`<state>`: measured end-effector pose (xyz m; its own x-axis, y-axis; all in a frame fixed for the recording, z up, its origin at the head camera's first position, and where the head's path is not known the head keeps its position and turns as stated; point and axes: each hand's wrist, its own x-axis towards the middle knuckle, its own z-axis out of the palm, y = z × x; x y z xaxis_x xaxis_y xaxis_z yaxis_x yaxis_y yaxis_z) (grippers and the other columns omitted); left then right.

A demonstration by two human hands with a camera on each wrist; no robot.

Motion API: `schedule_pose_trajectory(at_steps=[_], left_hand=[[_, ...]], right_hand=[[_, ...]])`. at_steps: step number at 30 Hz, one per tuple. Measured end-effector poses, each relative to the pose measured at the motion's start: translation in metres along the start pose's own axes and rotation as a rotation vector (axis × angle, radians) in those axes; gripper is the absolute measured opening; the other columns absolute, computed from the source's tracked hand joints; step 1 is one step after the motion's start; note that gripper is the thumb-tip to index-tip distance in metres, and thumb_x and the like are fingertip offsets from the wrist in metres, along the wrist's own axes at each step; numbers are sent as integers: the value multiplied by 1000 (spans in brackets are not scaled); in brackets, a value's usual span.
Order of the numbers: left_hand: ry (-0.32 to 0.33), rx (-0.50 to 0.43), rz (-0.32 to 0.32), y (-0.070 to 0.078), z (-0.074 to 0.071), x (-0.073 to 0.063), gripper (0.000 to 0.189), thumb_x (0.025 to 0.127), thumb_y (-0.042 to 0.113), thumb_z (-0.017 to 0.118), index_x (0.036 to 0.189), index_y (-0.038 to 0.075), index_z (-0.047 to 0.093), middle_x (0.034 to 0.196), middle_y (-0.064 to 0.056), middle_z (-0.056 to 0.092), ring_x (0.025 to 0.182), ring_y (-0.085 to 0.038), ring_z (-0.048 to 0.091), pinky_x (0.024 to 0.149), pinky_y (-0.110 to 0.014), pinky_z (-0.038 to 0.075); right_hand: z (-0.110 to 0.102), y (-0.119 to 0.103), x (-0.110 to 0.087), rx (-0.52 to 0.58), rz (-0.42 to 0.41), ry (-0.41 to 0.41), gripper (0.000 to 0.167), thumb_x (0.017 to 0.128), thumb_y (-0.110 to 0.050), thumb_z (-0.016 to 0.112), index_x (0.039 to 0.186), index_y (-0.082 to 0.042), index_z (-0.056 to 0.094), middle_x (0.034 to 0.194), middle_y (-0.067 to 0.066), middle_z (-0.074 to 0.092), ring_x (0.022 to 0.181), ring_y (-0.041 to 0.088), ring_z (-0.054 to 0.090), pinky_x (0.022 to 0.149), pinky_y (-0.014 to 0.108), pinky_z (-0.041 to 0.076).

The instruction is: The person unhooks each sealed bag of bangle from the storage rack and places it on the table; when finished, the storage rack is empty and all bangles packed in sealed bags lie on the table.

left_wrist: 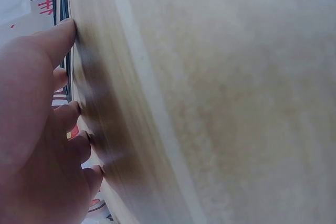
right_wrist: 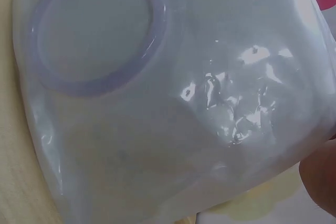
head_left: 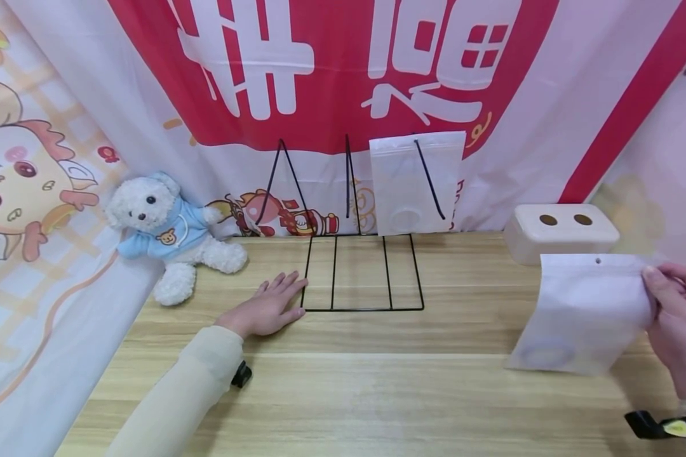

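My right hand (head_left: 677, 317) pinches the top right corner of a white translucent zip bag (head_left: 597, 304), which hangs above the table. A pale lilac ring, like a bangle (right_wrist: 160, 19), shows through the plastic in the right wrist view. The bag has a small hole near its top edge. Flat on the table, my left hand (head_left: 270, 308) has its fingers extended, with fingertips and thumb at the left side of a black wire rack's base (head_left: 377, 310). A second zip bag (head_left: 394, 184) with a ring-shaped outline inside hangs on the rack's right prong.
The rack's left prong (head_left: 269, 181) and middle prong (head_left: 347, 178) carry no bag. A white plush bear (head_left: 177, 231) in a blue top sits at the left. Behind the held bag stands a white box (head_left: 563, 235) with two round holes. A printed cloth (head_left: 331, 127) covers the back.
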<state>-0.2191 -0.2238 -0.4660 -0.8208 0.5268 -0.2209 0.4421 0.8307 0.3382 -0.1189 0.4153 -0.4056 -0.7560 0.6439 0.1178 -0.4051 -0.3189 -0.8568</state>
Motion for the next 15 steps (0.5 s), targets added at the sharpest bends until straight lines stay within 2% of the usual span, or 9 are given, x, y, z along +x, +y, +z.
schedule_pose_trajectory(at_steps=[4,9,15], left_hand=[[-3,7,-3,-2,1,0,70,115,44,48,174,14,24,182,-19,11,167,-49,9,132,-74,9],[-6,5,-6,-4,1,0,70,115,45,48,174,15,23,182,-17,11,168,-48,9,133,-73,9],[-4,4,-5,-5,2,1,70,115,46,47,174,16,23,183,-17,10,168,-48,8,133,-73,8]], right_hand=[[-2,0,7,-142,15,-47,9,99,2,74,96,-6,76,72,-5,66,61,3,56,54,10,50],[-2,6,18,-103,63,-111,9,99,4,73,96,-5,74,72,-4,62,60,5,55,51,13,49],[-3,16,31,-76,129,-72,9,95,6,76,94,-4,74,72,-2,69,60,5,62,51,15,53]])
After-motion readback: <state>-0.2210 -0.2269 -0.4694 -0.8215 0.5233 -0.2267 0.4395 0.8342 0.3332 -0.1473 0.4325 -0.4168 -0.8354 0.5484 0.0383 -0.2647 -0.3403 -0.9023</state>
